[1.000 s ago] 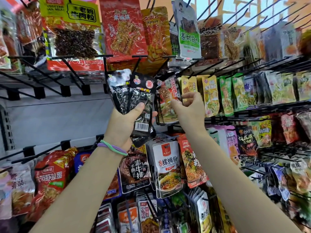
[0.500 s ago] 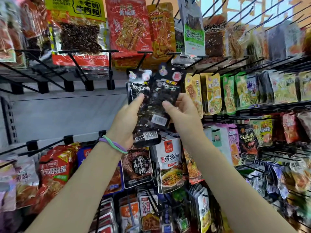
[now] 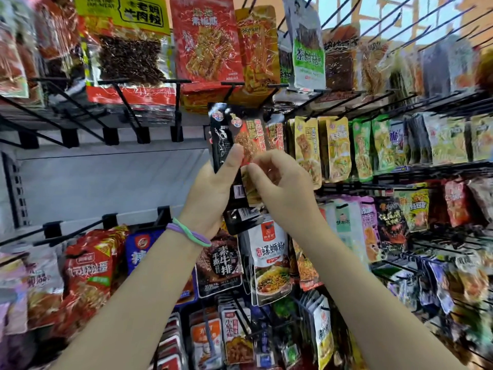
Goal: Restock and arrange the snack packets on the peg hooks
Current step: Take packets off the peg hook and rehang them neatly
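Note:
My left hand point(image 3: 210, 193), with a purple and green band at the wrist, grips a bunch of small black snack packets point(image 3: 222, 137), thumb pressed on their front. They are held up just under the tip of a black peg hook point(image 3: 230, 89). Red and orange packets point(image 3: 252, 140) hang right behind them on the middle row. My right hand point(image 3: 282, 188) is beside the left, fingers curled, pinching the lower edge of the packets at the centre. Whether it pinches a black packet or a red one is unclear.
Rows of black peg hooks carry hanging snack packets: large red and yellow bags point(image 3: 205, 38) above, yellow and green packets point(image 3: 336, 148) to the right, white and dark packs point(image 3: 269, 263) below. Bare hooks point(image 3: 125, 108) jut out over a grey back panel point(image 3: 106, 182) at left.
Both hands lifted the black packets up and rightward to the middle-row hook. My right hand, first apart near the yellow packets, came in to pinch the packets.

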Demonstrator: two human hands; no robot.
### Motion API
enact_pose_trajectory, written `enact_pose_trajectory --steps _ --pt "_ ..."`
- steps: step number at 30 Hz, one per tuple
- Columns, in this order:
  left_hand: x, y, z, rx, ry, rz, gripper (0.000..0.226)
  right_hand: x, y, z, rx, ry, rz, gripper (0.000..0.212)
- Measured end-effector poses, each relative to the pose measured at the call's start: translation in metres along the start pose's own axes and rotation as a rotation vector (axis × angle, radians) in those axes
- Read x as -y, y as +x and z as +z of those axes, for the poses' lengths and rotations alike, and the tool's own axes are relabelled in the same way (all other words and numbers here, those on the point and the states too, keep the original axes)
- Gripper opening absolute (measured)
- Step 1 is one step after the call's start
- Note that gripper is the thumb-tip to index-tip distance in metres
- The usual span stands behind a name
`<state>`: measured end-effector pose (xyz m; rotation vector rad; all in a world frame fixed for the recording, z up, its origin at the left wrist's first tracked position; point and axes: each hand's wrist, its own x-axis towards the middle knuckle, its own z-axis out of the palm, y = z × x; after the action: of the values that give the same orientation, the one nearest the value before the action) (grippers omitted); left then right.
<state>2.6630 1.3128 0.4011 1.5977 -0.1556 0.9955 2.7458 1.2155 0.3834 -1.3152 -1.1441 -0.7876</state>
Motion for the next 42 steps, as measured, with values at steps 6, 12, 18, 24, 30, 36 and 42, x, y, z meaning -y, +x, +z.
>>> enact_pose_trajectory --steps 6,12,18,24,30,36,42 --pt "0.017 0.007 -0.004 -0.102 0.089 0.057 0.004 -0.007 0.001 -0.008 -0.006 -0.015 0.137 0.035" --pt "0.014 0.015 -0.004 -0.129 0.155 0.015 0.037 -0.018 0.007 -0.018 0.042 0.171 0.26 0.035" --pt "0.009 0.017 -0.007 -0.173 0.128 -0.083 0.023 -0.03 0.026 -0.024 -0.121 0.245 0.235 0.022" --pt "0.011 0.019 -0.012 -0.223 0.141 -0.019 0.021 -0.041 0.035 -0.02 -0.133 0.234 0.181 0.026" --pt "0.007 0.014 -0.012 -0.287 0.077 -0.021 0.024 -0.046 0.028 -0.02 -0.12 0.244 0.101 0.034" --pt "0.0 0.012 -0.008 -0.284 0.059 -0.059 0.026 -0.055 0.038 -0.02 -0.132 0.247 0.18 0.033" --pt "-0.002 0.013 -0.004 -0.273 0.029 -0.077 0.023 -0.062 0.038 -0.017 -0.1 0.181 0.279 0.032"
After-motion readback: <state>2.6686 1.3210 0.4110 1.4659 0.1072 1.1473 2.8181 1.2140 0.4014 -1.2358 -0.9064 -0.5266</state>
